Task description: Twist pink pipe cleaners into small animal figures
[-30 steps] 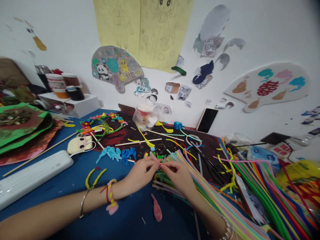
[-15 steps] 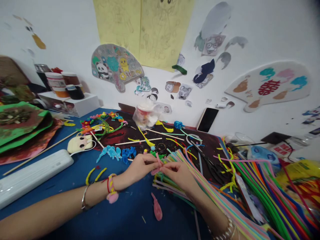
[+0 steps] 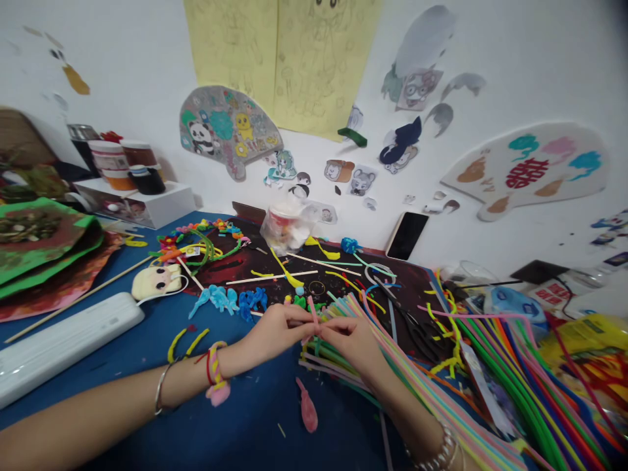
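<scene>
A pink pipe cleaner is pinched between both hands at the middle of the table, one end sticking up above the fingers. My left hand grips it with thumb and forefinger from the left. From the right, my right hand closes on the same piece, the fingertips of both hands almost touching. Part of the piece is hidden by the fingers. Below the hands lies a pink pipe-cleaner petal shape with a thin stem. A bundle of pastel pipe cleaners runs under my right forearm.
Blue pipe-cleaner pieces lie left of the hands, with yellow scraps nearer. A white power bank-like block is at left. Black-handled pliers and bright pipe cleaners are at right. A phone leans against the wall.
The pink pipe cleaner's free end now stands more upright and shows longer above the fingers. Both hands have shifted only slightly, still pinching it. Nothing else has visibly moved.
</scene>
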`<state>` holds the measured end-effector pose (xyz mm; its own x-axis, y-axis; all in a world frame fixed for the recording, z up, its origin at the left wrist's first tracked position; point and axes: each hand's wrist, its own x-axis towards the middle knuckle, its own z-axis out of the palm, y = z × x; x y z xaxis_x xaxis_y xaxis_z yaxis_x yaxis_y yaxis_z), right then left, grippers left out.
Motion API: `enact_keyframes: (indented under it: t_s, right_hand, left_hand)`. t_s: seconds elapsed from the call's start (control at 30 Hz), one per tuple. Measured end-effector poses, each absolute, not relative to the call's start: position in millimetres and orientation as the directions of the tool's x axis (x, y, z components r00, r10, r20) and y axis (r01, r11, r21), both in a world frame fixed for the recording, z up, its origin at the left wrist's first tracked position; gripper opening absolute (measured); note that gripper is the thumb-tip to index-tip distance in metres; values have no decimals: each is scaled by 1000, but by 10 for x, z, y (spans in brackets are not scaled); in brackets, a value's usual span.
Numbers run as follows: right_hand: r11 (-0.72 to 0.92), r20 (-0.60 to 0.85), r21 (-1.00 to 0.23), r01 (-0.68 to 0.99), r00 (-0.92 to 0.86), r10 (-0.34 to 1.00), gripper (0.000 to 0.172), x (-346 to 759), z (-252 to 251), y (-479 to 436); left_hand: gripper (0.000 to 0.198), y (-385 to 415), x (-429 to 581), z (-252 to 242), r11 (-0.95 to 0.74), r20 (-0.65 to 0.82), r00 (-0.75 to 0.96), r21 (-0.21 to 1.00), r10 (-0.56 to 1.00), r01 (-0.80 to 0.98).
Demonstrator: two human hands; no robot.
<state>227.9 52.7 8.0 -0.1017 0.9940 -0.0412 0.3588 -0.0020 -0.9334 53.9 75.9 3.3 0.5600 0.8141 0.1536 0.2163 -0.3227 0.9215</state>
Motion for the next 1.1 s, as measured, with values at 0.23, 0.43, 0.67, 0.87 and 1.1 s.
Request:
enact_keyframes:
  t_s: [0.23,0.43,0.67,0.87,1.1]
  right_hand:
    - [87,65,-880,467,-62,996,19,2238,64,489]
    - [217,193,-833,509,-100,976,15,2228,43,478]
    - [225,153,-884,411,-200,968,16,2316,113,545]
    - [205,132,-885,419,-197,972,16,2302,68,548]
    - [124,74,-960,251,-201,977,18,2270,13,548]
  left_hand:
    - [29,752,521,-3,-125,-80,596,947,799,296]
    - [38,771,538,-60,-134,-94,616,940,782,313]
    - [33,762,558,3,-310,20,642,887,767,343]
    - [29,737,574,11,-419,104,626,825,773,380]
    - [30,684,597,5,-430,88,621,795,779,427]
